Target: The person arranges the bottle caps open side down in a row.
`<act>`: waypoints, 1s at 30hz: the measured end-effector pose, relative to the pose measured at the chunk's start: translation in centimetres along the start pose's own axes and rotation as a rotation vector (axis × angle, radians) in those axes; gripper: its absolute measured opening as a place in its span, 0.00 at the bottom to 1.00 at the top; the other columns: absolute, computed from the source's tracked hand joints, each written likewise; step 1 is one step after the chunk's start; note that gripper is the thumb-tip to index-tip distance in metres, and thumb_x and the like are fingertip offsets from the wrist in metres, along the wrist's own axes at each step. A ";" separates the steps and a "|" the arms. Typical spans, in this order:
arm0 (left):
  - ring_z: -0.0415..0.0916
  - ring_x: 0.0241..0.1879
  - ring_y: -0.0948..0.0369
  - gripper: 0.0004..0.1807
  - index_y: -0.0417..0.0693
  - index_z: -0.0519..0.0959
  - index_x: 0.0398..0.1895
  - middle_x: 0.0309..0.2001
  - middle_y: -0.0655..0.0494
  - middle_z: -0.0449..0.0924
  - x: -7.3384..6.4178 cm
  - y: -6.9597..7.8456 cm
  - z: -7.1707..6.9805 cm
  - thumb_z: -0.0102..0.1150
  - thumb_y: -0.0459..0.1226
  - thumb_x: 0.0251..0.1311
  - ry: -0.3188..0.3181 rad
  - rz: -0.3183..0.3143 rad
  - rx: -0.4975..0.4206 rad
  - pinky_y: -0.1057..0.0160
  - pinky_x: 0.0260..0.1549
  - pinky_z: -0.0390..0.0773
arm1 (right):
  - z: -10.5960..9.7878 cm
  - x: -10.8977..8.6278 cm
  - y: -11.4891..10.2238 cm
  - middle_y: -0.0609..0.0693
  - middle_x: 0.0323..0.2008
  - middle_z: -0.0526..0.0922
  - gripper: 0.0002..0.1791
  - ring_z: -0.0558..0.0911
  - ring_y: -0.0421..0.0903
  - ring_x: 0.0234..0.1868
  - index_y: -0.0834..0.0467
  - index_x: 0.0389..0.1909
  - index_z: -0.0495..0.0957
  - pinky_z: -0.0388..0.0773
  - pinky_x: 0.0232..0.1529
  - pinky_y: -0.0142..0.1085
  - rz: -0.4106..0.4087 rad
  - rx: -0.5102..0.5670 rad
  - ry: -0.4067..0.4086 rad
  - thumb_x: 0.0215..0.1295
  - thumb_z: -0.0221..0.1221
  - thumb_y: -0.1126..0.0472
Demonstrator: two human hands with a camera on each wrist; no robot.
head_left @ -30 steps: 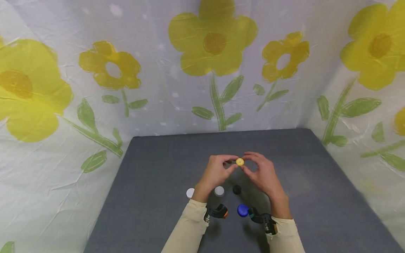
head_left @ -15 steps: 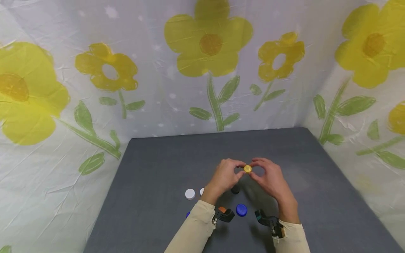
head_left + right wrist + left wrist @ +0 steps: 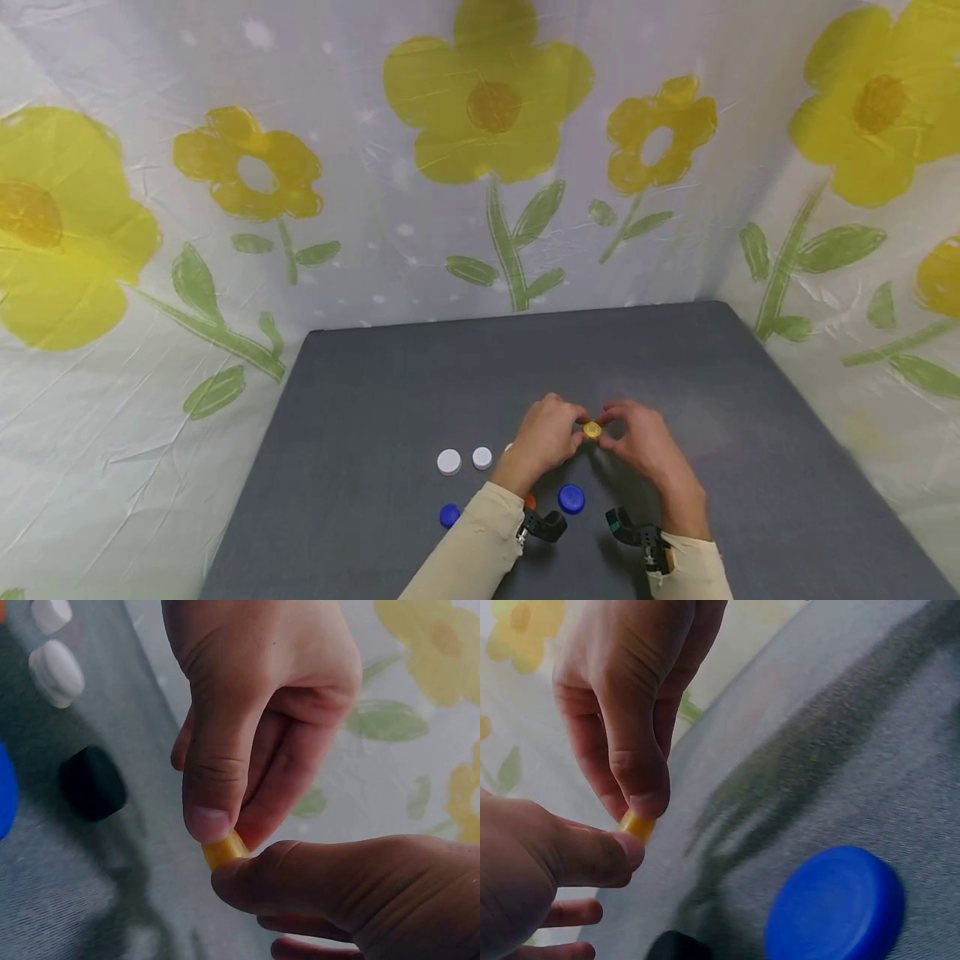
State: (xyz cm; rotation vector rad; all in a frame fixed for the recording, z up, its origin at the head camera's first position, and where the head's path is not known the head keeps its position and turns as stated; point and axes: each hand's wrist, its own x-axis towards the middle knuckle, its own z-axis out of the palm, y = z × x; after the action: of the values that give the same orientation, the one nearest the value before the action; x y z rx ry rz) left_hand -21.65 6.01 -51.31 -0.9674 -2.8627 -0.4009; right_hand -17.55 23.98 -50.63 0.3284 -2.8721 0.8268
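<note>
Both hands pinch a small yellow bottle cap (image 3: 592,431) between thumb and fingers, one hand on each side. My left hand (image 3: 550,431) holds its left edge, and my right hand (image 3: 642,439) its right edge. Seen from the left wrist, the yellow cap (image 3: 636,825) is edge-on and mostly covered by fingertips. The cap appears raised above the grey table, with hand shadows beneath it. A black cap (image 3: 93,784) shows in the right wrist view near the hands. The blue cap (image 3: 572,498) lies nearer the body, between the forearms.
Two white caps (image 3: 448,462) lie left of the left hand, with a third barely visible behind it. Another blue cap (image 3: 449,515) sits beside the left sleeve. An orange cap (image 3: 530,502) is partly hidden by the left wrist. A flowered curtain (image 3: 360,208) surrounds the grey table (image 3: 390,375).
Both hands, still pinching the yellow cap, have moved slightly right and then down toward the body in the head view. More caps show at left; the black cap is now hidden there.
</note>
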 end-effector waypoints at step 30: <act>0.76 0.56 0.54 0.18 0.60 0.85 0.51 0.53 0.62 0.85 -1.9 -1.9 -0.3 0.68 0.51 0.59 0.060 -0.170 -0.026 0.50 0.51 0.75 | 1.0 0.0 0.2 0.65 0.55 0.82 0.15 0.79 0.66 0.57 0.65 0.47 0.85 0.74 0.57 0.59 0.033 -0.078 0.081 0.61 0.67 0.62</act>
State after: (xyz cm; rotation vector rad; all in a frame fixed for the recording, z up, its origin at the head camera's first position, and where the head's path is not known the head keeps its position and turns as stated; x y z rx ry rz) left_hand -21.30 3.34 -51.81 -0.7048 -2.9007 -0.4733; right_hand -17.68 23.63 -51.62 0.2343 -2.8322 0.7132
